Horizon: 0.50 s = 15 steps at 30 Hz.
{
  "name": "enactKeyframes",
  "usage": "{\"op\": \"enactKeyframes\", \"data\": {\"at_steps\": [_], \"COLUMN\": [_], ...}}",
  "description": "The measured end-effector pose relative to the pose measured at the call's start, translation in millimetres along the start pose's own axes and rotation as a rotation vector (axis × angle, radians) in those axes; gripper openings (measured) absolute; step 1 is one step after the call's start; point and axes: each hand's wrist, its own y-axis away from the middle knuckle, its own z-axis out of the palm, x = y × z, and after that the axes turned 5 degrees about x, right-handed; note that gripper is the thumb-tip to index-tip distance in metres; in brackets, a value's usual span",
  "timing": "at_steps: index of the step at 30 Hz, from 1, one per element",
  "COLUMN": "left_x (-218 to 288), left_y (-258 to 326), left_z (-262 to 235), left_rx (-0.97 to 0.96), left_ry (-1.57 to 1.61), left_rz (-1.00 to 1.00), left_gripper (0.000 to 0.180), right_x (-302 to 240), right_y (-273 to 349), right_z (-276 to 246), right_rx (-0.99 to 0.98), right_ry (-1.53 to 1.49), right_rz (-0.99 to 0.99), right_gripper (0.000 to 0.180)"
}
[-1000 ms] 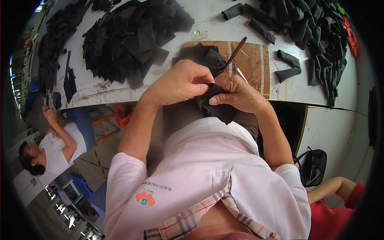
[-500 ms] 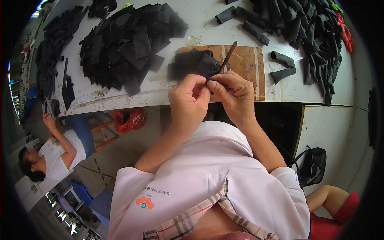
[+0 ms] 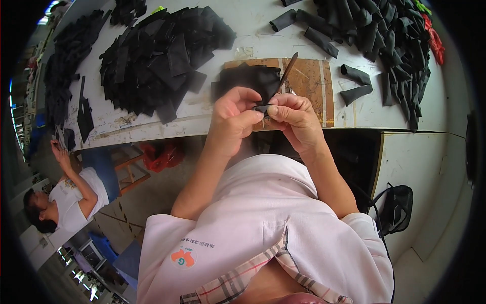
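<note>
Even, bright daylight-like light fell across the white counter [image 3: 243, 23], leaving its surface nearly washed out while the black fabric pieces [image 3: 157, 55] lost most of their inner detail to dark mass. Shadows were soft and short (the deepest lay under the counter's front edge), and no hard glare showed. The fisheye bent the counter edge into a curve and closed the frame in a black rim, with slight softness toward the left side, though the centre stayed sharp.

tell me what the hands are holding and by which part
Both hands pinch one small black fabric piece by its top edge: left hand from the left, right hand from the right. The right also holds a thin stick-like tool at its lower end.
</note>
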Motion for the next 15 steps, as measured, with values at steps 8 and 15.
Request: {"op": "enactKeyframes", "data": {"at_steps": [8,15], "left_x": [-22.9,1.4], "left_y": [-5.5,8.9], "left_z": [7.9,-0.5], "left_rx": [0.377,-0.339], "left_ry": [-0.623,0.388], "left_rz": [0.657,-0.137], "left_gripper": [0.023,0.037], "right_x": [-1.4,-4.4], "right_y": [2.0,5.2], "right_z": [10.2,4.6], "right_rx": [-0.138,-0.076], "right_ry": [0.016,-0.096], "right_rz": [-0.001,0.020], "right_gripper": [0.017,0.018]}}
